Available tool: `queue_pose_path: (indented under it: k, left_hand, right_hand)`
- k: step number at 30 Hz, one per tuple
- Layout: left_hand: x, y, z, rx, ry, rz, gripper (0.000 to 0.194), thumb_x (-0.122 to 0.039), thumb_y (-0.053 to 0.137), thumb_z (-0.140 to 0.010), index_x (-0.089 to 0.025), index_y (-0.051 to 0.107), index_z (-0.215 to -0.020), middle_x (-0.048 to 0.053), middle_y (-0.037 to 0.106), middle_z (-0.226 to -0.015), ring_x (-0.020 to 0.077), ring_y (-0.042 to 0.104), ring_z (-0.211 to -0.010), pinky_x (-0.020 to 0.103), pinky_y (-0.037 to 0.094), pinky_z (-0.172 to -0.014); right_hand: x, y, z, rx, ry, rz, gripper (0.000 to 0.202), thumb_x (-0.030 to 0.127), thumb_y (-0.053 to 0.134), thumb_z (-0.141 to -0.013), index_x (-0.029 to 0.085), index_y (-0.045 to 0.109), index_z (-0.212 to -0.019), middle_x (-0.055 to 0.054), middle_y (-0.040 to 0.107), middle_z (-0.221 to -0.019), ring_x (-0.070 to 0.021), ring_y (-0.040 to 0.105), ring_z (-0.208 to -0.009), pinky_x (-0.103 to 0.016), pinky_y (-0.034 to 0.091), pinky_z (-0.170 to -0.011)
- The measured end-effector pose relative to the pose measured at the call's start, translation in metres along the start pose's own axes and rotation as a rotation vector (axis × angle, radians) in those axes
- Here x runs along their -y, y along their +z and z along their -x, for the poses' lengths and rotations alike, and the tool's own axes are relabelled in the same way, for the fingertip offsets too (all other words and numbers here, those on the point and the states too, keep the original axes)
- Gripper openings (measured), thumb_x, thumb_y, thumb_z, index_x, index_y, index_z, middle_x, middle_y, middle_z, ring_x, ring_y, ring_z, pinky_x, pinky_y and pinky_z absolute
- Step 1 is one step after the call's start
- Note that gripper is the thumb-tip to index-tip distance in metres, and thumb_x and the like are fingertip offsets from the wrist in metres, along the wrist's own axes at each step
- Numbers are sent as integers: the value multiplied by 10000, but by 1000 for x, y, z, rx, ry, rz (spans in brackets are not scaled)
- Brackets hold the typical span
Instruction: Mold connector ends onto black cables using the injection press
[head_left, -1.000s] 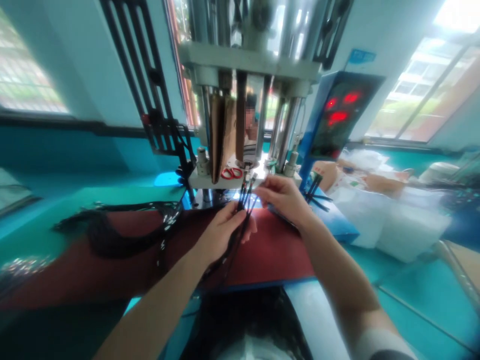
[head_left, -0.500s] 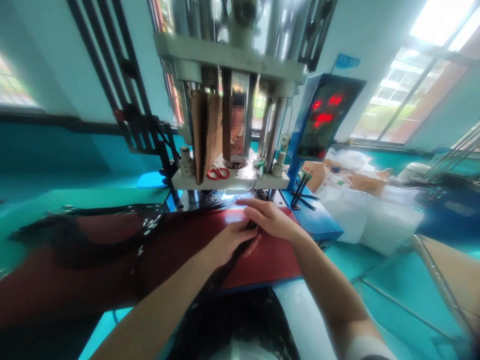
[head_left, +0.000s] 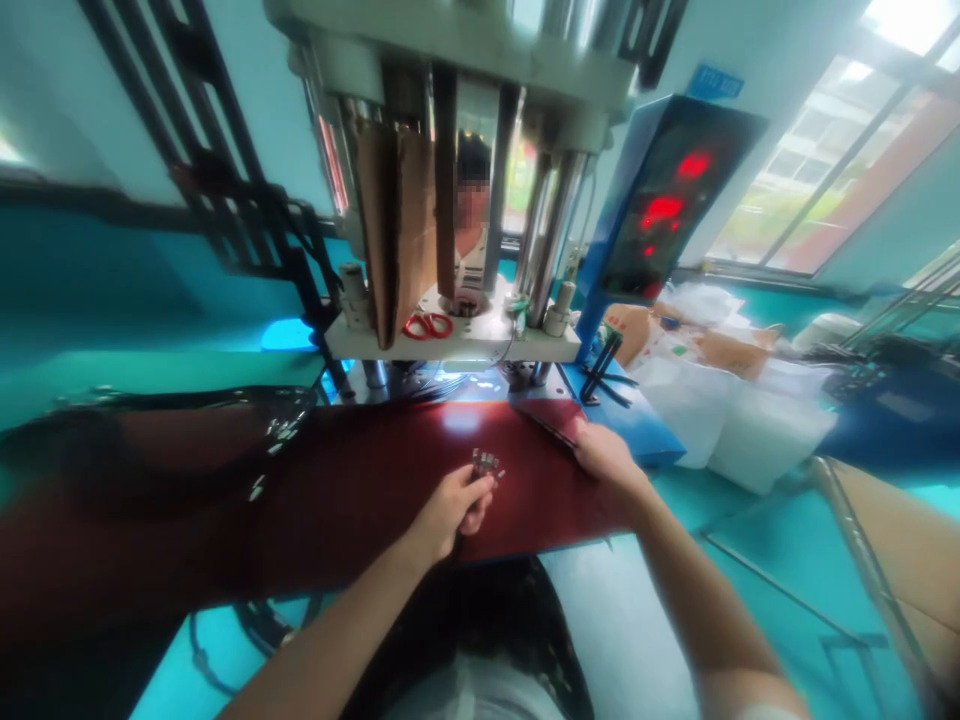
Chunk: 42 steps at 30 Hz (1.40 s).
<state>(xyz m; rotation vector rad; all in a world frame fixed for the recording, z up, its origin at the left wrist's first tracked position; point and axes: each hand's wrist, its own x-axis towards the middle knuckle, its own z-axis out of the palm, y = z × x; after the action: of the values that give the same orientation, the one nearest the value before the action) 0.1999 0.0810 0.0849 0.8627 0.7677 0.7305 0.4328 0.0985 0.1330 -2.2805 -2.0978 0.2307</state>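
Note:
My left hand (head_left: 454,508) is closed around a bunch of cable ends, above the middle of the red work surface (head_left: 360,500). Their small metal connectors (head_left: 486,461) stick up past the thumb. Farther right, my right hand (head_left: 607,455) grips one end of a thin, dark flat strip (head_left: 549,426), which slants up and left from the fingers. I cannot make out the strip's exact kind. Black cables (head_left: 225,395) with shiny metal ends lie across the left part of the surface.
A press machine (head_left: 450,345) stands behind the surface, with red-handled scissors (head_left: 428,326) and cardboard (head_left: 409,235) on it. To its right is a control box (head_left: 660,220) with red lit digits. A person (head_left: 470,240) shows behind the press. White sacks (head_left: 720,410) stand at right.
My hands were together over the surface and are now apart. The right moved right and now holds the strip. Metal connectors now show above my left hand.

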Motion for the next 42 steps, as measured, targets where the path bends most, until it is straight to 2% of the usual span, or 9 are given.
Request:
queue_pose_path:
  k: [5, 7, 12, 15, 18, 24, 27, 35, 42]
  left_hand:
    - [8, -10, 2, -68, 52, 14, 315, -396, 636, -681, -170, 436, -771, -86, 410, -487, 13, 263, -341, 159, 126, -331]
    - [5, -8, 2, -83, 72, 4, 325, -415, 636, -684, -167, 448, -780, -90, 392, -478, 16, 261, -344, 159, 130, -328]
    - [1, -3, 4, -107, 73, -42, 344, -409, 674, -650, -166, 436, -701, -88, 371, -458, 16, 265, -342, 163, 141, -328]
    - [4, 1, 4, -126, 68, -121, 322, -396, 673, -650, -161, 458, -689, -92, 347, -430, 23, 267, -333, 168, 158, -329]
    - [8, 5, 5, -138, 74, -236, 285, -399, 642, -683, -155, 498, -709, -88, 352, -420, 33, 277, -336, 172, 174, -339]
    - [16, 11, 16, -204, 328, -602, 206, -351, 590, -752, -157, 614, -818, 13, 627, -690, 118, 543, -612, 207, 401, -562]
    - [16, 14, 21, -183, 400, -748, 212, -352, 537, -796, -163, 632, -781, 28, 657, -764, 142, 571, -706, 225, 416, -674]
    - [23, 13, -3, -119, 208, -622, 250, -345, 553, -745, -127, 646, -667, 31, 651, -639, 149, 571, -597, 227, 420, -584]
    - [23, 15, -1, -194, 249, -674, 245, -348, 541, -751, -138, 620, -652, 26, 648, -651, 147, 574, -624, 229, 418, -620]
  right_hand:
    - [-14, 29, 7, 36, 55, 135, 166, 128, 443, -787, 120, 560, -905, -174, 598, -992, -262, 588, -932, -319, 409, -721]
    - [-7, 33, 11, 46, 46, 4, 126, 175, 500, -747, 133, 537, -859, -140, 611, -930, -239, 594, -868, -294, 406, -690]
    - [20, 51, 32, 137, 74, -740, 45, 195, 412, -733, 188, 447, -705, 48, 477, -500, -111, 474, -398, -214, 340, -396]
    - [43, 67, 48, 160, 74, -1315, 67, 252, 473, -725, 198, 434, -731, 94, 434, -443, -83, 371, -272, -193, 253, -279]
    - [63, 78, 57, 89, 16, -1593, 223, 417, 472, -811, 195, 458, -789, 94, 454, -442, -70, 358, -254, -176, 234, -254]
    - [73, 86, 61, -72, -39, -1608, 377, 513, 394, -874, 164, 525, -818, 67, 485, -442, -61, 400, -277, -161, 264, -274]
    - [71, 86, 62, -86, -17, -1625, 391, 511, 384, -877, 160, 555, -893, 69, 488, -436, -68, 411, -279, -166, 272, -276]
    - [72, 86, 63, -92, 3, -1602, 391, 503, 418, -855, 158, 599, -892, 58, 489, -434, -80, 407, -294, -190, 301, -279]
    - [79, 84, 65, -166, -29, -1430, 357, 499, 402, -872, 185, 564, -824, 54, 451, -469, -82, 398, -326, -209, 304, -312]
